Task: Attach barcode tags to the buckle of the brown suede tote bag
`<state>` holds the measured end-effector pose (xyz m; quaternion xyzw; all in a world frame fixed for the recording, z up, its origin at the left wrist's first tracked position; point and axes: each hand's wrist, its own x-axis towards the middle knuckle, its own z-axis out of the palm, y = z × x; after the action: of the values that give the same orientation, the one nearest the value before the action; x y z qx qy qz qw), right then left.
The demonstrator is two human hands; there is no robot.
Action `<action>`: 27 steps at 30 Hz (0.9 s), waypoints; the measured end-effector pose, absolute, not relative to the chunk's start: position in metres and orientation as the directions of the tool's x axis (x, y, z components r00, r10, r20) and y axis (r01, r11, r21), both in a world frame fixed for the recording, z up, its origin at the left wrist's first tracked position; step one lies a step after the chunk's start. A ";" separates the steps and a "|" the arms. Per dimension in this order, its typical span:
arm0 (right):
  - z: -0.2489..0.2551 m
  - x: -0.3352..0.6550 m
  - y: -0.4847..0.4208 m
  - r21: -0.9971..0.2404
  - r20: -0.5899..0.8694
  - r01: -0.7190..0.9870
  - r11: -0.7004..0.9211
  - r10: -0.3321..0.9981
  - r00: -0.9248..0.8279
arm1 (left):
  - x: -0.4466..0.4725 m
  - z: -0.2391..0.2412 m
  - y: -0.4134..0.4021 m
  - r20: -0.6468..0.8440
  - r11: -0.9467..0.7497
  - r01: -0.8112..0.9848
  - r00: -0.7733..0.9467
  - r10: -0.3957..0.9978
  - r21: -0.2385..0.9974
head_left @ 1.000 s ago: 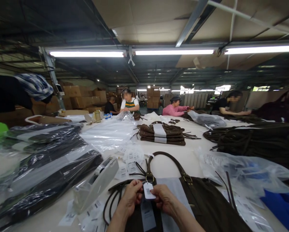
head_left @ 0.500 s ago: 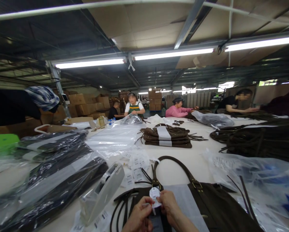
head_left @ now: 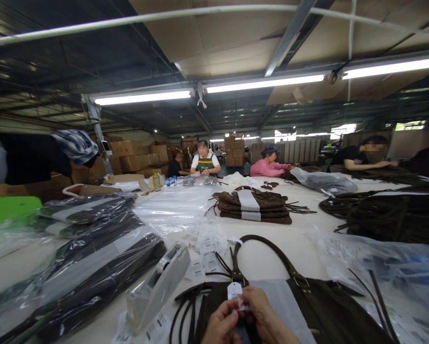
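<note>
Both hands meet at a white hang tag below the handle of a dark brown handbag. My left hand pinches the tag's lower edge from the left. From the right, my right hand grips the same edge, fingers closed. The bag lies flat on the table with a white paper band across it and its handle arched away from me. Thin dark straps hang off its left side. Left of the hands stands a pale tape dispenser.
Plastic-wrapped bags cover the left side. Label sheets lie beyond the dispenser, near clear plastic sleeves. A stack of brown bags sits mid-table, another pile at right, beside a plastic bag. Several people work across the table.
The view has shifted, so most things sit slightly further right and lower. My hands remain at the tag, which now appears narrower and turned. The person in the green apron has lowered their hands.
</note>
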<state>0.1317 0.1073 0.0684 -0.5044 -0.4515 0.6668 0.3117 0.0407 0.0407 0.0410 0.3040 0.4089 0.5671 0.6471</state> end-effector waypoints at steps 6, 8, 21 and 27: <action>0.064 0.143 0.100 -0.993 -0.106 0.096 -0.069 0.875 -0.473 | 0.042 0.059 0.038 -0.211 0.117 -0.448 -0.165 0.963 0.886; 0.059 0.145 0.099 -0.991 -0.033 0.130 0.027 0.900 -0.436 | 0.042 0.061 0.038 -0.246 0.151 -0.408 -0.192 0.950 0.901; 0.050 0.157 0.090 -0.995 -0.059 -0.061 -0.076 0.968 -0.246 | 0.041 0.058 0.034 -0.234 0.231 -0.077 -0.561 0.794 0.970; 0.041 0.160 0.094 -0.997 -0.036 -0.052 -0.050 0.971 -0.235 | 0.048 0.056 -0.009 -0.242 0.327 0.063 -0.543 0.804 0.943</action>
<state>0.1601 0.0936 0.0408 -0.4337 -0.5300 0.5803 0.4407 0.0484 -0.0087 0.0562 0.2996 0.7241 0.4970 0.3727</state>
